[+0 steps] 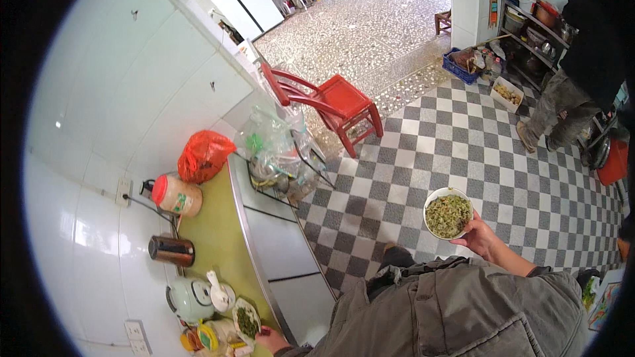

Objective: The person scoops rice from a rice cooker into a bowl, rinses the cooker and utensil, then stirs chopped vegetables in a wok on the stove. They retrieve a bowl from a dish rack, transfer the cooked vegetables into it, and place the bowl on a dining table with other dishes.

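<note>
My right hand (pixel 483 237) grips a white bowl (pixel 428 223) by its rim and side, out over the checkered floor. Finely chopped, green-and-tan food (pixel 449 216) fills the bowl. At the lower left, my left hand (pixel 270 340) closes on the near edge of a white plate (pixel 239 306) at the counter. Dark green chopped greens (pixel 247 322) lie on that plate. Part of the left hand's grip is too small to make out.
On the green counter (pixel 208 228) stand a kettle (pixel 172 250), a red-lidded jar (pixel 177 196) and a red bag (pixel 206 157). Ahead is a red chair (pixel 340 100). Another person (pixel 567 96) stands at the right by a shelf rack (pixel 529 41); a blue crate (pixel 461 73) sits nearby.
</note>
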Available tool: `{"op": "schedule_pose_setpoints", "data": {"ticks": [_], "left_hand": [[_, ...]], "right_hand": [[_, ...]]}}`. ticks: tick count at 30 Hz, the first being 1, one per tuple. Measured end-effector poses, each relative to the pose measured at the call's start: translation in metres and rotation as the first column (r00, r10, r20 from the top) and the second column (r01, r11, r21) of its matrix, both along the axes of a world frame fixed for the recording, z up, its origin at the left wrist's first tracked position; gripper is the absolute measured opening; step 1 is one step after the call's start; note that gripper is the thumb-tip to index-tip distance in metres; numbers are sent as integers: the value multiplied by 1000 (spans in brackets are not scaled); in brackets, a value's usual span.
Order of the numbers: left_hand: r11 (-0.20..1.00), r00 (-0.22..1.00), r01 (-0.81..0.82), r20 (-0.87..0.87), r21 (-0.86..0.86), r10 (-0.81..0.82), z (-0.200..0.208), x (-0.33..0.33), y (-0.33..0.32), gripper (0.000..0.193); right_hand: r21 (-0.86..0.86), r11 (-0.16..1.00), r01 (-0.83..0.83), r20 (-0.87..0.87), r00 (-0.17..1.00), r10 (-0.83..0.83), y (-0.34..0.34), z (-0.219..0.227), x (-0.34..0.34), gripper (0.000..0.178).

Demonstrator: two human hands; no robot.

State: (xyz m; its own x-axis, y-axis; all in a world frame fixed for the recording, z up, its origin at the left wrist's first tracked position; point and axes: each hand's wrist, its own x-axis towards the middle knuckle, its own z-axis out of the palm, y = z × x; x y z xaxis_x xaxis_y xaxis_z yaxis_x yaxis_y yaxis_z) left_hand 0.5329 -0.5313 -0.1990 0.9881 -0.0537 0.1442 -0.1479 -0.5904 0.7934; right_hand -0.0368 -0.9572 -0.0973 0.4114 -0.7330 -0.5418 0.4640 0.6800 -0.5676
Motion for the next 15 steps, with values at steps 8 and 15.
{"op": "schedule_pose_setpoints", "data": {"ticks": [8,15], "left_hand": [[882,921,-278,-368,-380,131,-8,-3,-103,35],[629,874,-319,-477,-709,-95,43,-46,-291,42]], "right_hand": [[37,998,50,24,998,-51,-175,-22,30,82],[59,985,163,-19,987,-162,-337,-16,42,69]]}}
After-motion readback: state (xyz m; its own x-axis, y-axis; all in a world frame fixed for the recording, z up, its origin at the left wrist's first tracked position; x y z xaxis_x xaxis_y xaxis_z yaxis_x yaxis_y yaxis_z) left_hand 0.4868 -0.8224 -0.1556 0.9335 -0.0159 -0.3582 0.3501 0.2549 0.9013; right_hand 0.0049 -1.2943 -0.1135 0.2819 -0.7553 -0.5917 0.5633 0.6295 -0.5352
